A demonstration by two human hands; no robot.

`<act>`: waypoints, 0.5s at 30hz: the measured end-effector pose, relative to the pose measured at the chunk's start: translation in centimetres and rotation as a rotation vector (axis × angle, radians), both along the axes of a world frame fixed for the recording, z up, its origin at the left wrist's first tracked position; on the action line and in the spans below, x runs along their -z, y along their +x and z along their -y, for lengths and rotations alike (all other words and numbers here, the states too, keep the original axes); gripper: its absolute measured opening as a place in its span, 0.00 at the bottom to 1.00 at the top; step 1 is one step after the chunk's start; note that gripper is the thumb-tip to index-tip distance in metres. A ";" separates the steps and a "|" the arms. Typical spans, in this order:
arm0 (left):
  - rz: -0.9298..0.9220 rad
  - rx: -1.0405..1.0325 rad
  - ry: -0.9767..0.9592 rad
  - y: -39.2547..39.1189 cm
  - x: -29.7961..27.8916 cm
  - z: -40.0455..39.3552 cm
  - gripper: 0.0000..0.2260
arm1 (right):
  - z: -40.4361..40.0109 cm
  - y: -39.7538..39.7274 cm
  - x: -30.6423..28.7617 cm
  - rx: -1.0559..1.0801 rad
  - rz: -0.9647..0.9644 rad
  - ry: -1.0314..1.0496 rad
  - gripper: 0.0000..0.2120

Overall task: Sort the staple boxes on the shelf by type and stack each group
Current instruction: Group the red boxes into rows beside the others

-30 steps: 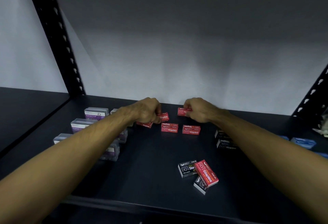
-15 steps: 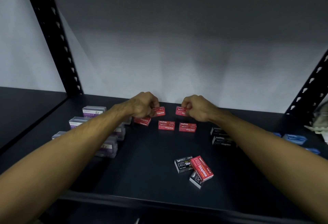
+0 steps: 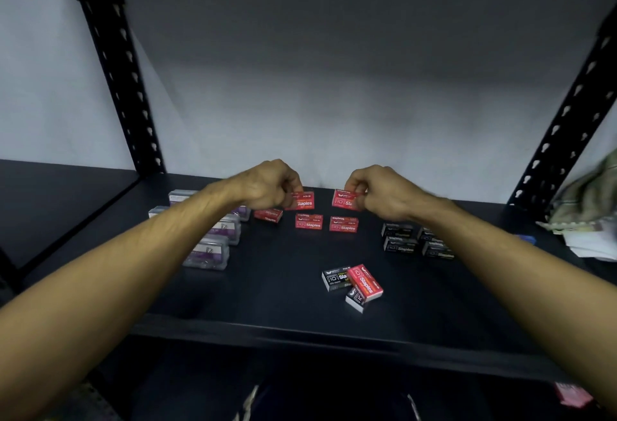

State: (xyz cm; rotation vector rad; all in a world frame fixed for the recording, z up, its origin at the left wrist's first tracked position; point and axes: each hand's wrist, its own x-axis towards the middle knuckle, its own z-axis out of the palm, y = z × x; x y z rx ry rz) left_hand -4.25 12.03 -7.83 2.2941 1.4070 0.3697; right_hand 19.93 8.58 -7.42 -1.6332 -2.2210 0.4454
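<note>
On the dark shelf board (image 3: 267,314), the left hand (image 3: 267,188) pinches a small red cardboard staple box (image 3: 303,201) with curled fingers, hiding its left end. The right hand (image 3: 380,192) pinches another red staple box (image 3: 344,199), covering its right half. The clear-lidded purple boxes (image 3: 207,252) sit partly behind the left forearm; the black staple boxes (image 3: 400,243) are dim, their print barely legible.

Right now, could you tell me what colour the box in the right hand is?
Red with white lettering, seen in the head view.
</note>
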 end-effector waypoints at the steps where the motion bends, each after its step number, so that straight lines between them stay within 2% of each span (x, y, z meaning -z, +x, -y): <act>1: -0.011 0.008 0.007 0.2 0.1 0.5 0.08 | 0.5 0.0 0.1 0.000 0.004 -0.008 0.07; 15: -0.160 0.030 0.107 1.9 3.2 3.4 0.09 | 3.9 0.0 3.8 0.069 0.171 -0.025 0.11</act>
